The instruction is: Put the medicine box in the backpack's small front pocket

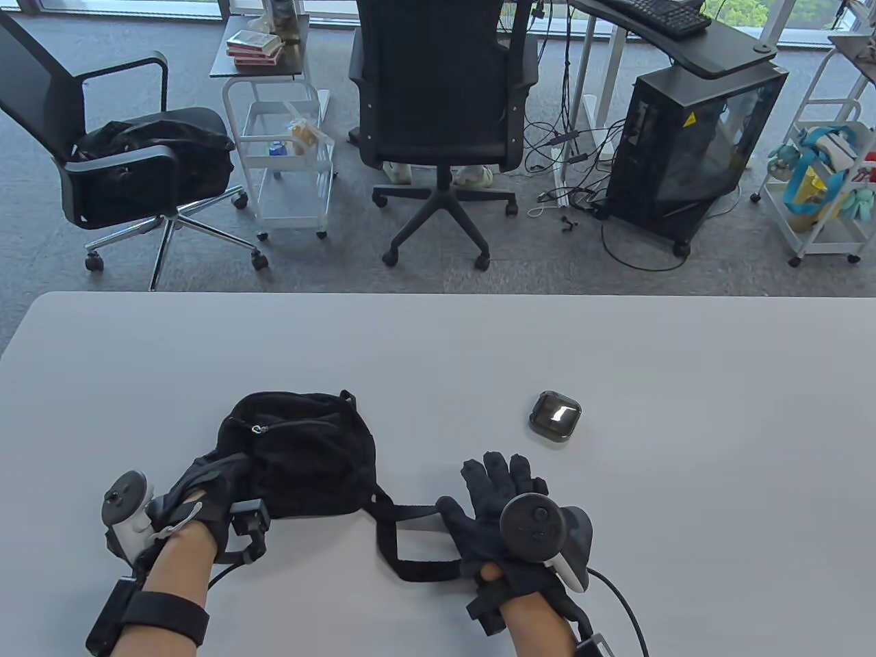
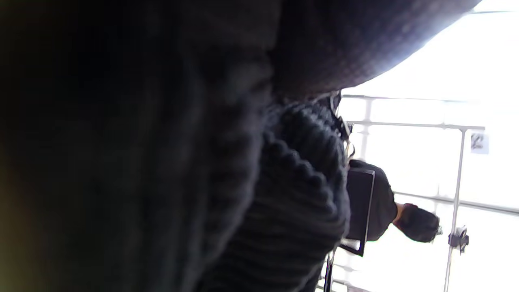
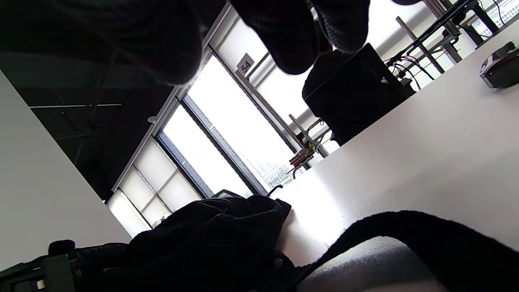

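A small black backpack point(image 1: 301, 455) lies on the white table point(image 1: 684, 356), its zipped front facing up. My left hand point(image 1: 205, 482) grips its lower left side; the left wrist view shows only dark glove and the bag's knit fabric point(image 2: 292, 194) close up. My right hand point(image 1: 493, 486) is open with fingers spread, palm down beside the bag's strap point(image 1: 410, 540), holding nothing. The medicine box point(image 1: 555, 417), a small dark grey rounded case, lies on the table beyond and right of my right hand. The right wrist view shows the bag point(image 3: 211, 239), the strap point(image 3: 405, 231) and the box point(image 3: 500, 67).
Beyond the table's far edge stand two office chairs point(image 1: 438, 102), a white cart point(image 1: 287, 157), a black PC tower point(image 1: 691, 157) and another cart point(image 1: 821, 191) at far right. Bare table surface stretches to the right and far side.
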Demonstrator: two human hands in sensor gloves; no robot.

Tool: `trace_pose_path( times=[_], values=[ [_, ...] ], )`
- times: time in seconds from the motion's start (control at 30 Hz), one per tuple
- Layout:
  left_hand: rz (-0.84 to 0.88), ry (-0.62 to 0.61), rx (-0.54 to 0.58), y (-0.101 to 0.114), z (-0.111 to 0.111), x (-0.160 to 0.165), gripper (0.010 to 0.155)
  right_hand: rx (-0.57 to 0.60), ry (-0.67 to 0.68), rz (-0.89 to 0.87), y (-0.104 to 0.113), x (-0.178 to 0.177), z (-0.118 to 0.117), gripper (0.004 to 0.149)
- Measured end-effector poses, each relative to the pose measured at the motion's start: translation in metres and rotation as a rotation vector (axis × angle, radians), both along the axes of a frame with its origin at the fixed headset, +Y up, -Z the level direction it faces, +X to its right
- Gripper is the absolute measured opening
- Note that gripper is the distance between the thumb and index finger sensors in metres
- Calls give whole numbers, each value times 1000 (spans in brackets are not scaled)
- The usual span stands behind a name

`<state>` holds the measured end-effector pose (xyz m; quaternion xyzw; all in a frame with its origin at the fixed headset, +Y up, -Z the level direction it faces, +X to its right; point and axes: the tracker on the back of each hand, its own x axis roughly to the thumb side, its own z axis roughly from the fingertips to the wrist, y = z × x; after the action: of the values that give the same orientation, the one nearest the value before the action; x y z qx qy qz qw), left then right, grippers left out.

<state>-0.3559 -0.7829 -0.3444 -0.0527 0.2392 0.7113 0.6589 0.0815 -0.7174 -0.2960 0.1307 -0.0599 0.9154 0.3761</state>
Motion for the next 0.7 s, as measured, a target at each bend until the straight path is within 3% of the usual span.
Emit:
trace_pose_path(
  times=[0.1,0.17,0.27,0.47,0.7],
  values=[
    [65,-99,-45,-2,1,8,84,2,5,-11,0,0,0,78],
    [105,-201,-49,-2,2,17,71,11,8,-29,1,0,1,78],
    [85,-217,-12,5,4,30,53,7,13,-86,2,0,3,77],
    [25,-284,257,37,10,70,48,-1,25,-319,11,-2,9,70],
    [-104,-296,522,63,25,103,46,-265,165,-740,5,-9,12,67]
  ],
)
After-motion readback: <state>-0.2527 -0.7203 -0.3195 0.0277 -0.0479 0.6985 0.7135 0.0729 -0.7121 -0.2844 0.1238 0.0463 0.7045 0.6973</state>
